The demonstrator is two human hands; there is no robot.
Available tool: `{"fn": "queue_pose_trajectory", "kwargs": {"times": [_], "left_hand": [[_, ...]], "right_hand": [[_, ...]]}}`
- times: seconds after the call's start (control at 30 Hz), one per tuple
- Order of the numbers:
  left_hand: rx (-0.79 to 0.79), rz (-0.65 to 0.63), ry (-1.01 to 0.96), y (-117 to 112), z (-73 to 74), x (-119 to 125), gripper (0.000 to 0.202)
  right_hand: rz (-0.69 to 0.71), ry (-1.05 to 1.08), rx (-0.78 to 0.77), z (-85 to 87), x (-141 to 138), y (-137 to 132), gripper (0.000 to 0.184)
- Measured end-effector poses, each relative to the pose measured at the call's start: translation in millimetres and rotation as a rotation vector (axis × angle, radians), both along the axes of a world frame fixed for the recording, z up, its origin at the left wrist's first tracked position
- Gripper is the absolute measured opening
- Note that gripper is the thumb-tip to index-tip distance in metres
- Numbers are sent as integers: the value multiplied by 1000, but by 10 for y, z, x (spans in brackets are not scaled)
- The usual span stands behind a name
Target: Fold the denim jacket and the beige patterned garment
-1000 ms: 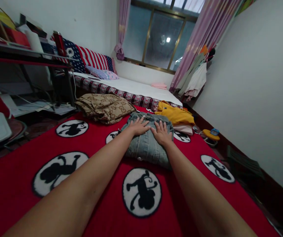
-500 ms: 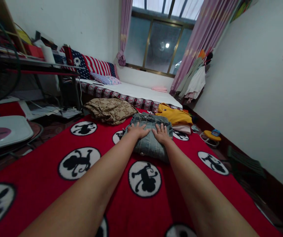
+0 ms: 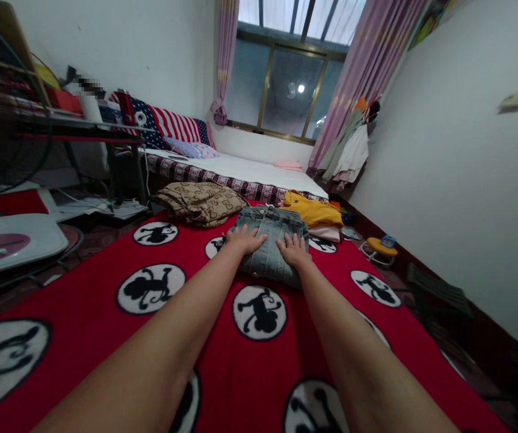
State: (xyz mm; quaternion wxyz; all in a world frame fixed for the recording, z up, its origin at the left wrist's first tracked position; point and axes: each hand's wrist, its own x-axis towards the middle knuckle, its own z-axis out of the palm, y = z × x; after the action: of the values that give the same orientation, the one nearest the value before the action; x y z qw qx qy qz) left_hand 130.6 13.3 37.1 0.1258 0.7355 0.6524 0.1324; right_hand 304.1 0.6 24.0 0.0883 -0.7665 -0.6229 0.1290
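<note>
A folded pale-blue denim garment (image 3: 271,237) lies on a red blanket (image 3: 222,337) printed with black-and-white round figures. My left hand (image 3: 243,240) rests flat on its left half, fingers spread and open. My right hand (image 3: 293,249) lies flat on its right half, fingers stretched out too. Both arms reach far forward over the blanket. Neither hand grips anything.
A folded brown patterned cloth (image 3: 200,202) lies left of the denim, a yellow garment (image 3: 313,211) on pink cloth to its right. Behind is a mattress (image 3: 245,168) with pillows, a window, clothes hanging at the curtain. A shelf, fan (image 3: 6,150) and desk stand left; a wall right.
The view has pulled back and my arms look more stretched out; both hands have stayed flat on the denim, sliding slightly toward its near edge.
</note>
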Motion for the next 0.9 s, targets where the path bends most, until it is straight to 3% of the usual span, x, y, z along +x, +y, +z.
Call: {"fn": "queue_pose_trajectory", "kwargs": {"times": [0.17,0.3,0.43,0.57,0.77,0.9], "left_hand": [[243,282,-73,-187,-160,46,62],[313,390,-127,-271,-207,22,63],[318,389,-322,-236,-216,-100,67],[332,407,-563,-86,-321,-344,53],[283,383,-695,81,-572,-634,53],[319,328,-714,85,-608,-643,53]], "right_hand": [[-3,-3,34,1,-22,-52,69],[-3,4,49,4,-22,-71,68],[-1,8,54,2,-17,-81,68],[-3,4,67,-8,-19,-89,67],[1,10,100,-21,-18,-104,67],[-3,-1,91,-26,-10,-104,67]]}}
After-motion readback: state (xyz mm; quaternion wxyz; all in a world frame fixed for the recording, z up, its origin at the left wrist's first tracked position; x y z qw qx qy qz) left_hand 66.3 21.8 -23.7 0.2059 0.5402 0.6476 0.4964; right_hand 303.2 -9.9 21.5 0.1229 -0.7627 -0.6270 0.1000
